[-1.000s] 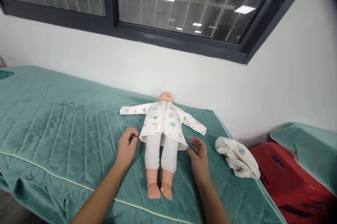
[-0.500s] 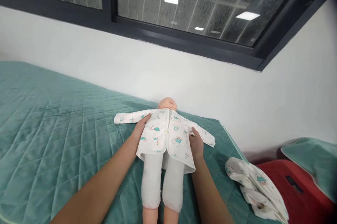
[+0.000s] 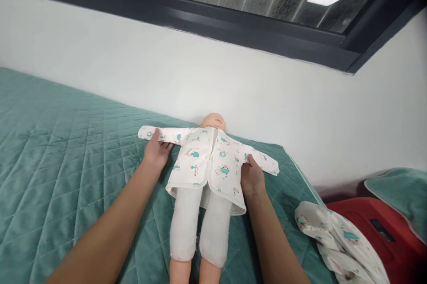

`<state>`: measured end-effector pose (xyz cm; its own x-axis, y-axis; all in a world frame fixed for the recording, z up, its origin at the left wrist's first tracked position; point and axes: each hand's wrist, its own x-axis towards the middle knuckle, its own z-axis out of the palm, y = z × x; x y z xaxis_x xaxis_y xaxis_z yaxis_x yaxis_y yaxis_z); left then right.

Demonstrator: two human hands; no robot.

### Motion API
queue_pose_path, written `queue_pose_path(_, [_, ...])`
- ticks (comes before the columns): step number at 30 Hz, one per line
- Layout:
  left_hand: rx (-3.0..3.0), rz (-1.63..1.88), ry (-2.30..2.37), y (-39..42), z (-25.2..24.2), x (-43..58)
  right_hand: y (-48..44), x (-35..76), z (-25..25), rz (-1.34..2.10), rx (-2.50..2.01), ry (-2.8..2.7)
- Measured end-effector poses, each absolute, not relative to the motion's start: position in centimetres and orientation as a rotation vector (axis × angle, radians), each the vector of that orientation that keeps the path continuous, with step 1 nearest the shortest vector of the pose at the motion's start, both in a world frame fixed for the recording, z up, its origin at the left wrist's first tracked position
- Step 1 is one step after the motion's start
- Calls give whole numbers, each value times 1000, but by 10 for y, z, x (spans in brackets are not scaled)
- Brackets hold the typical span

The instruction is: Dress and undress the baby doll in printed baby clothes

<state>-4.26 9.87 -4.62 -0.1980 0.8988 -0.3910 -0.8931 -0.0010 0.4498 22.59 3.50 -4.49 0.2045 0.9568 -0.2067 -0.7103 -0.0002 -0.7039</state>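
On the green quilted cover [image 3: 83,164], doll [image 3: 215,224] lies face-up in printed jacket [image 3: 222,166]. Left hand [image 3: 158,149] pinches one sleeve [image 3: 175,135], thumb uppermost; right hand [image 3: 252,177] pinches the other sleeve [image 3: 267,163] near its armpit, thumb likewise.

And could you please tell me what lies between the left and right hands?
In the head view, the front of the jacket on the doll lies there, with a strip of quilt between that front and the left hand.
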Motion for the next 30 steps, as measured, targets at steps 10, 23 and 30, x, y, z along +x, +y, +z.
queue_pose_path(10, [9,1919,913,103,-48,-58,36,228,-45,1412,-794,-383])
queue_pose_path(23, [73,1992,1124,105,-54,-71,51,265,-67,1267,-809,-281])
queue_pose_path(30, [97,2064,1186,106,-56,-73,44,278,-58,1189,-813,-208])
